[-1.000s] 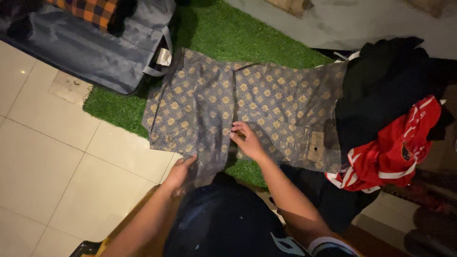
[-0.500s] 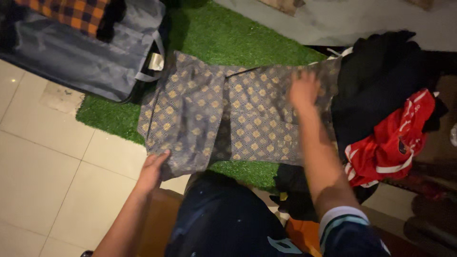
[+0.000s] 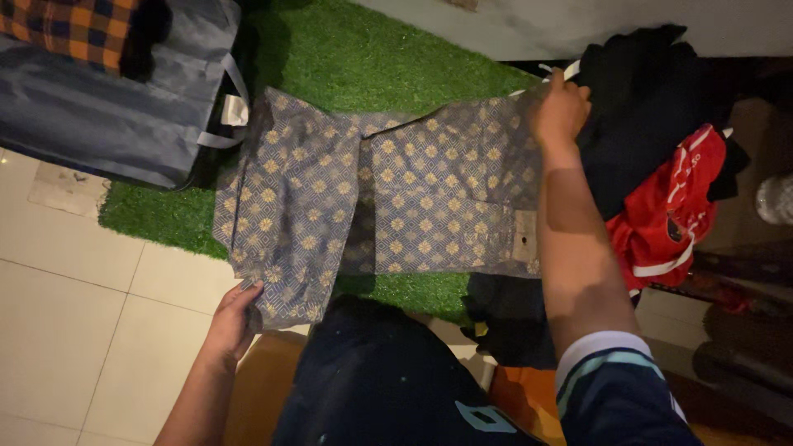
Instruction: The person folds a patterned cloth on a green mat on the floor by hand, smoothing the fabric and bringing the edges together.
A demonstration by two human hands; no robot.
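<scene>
Patterned shorts (image 3: pixel 413 194) lie between blue bag (image 3: pixel 99 107) and clothes pile (image 3: pixel 661 149).

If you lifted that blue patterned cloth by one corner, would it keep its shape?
Probably not. The patterned cloth lies flat with soft folds, so it likely droops. It looks thin, so probably light. Pinched by the left hand and right hand, it seems grippable, not slippery.

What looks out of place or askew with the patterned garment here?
The patterned garment lies unevenly: its left part is doubled over at a slant and hangs off the green mat onto the tiled floor. The left hand grips that corner; the right hand holds the far edge. No damage visible.
</scene>
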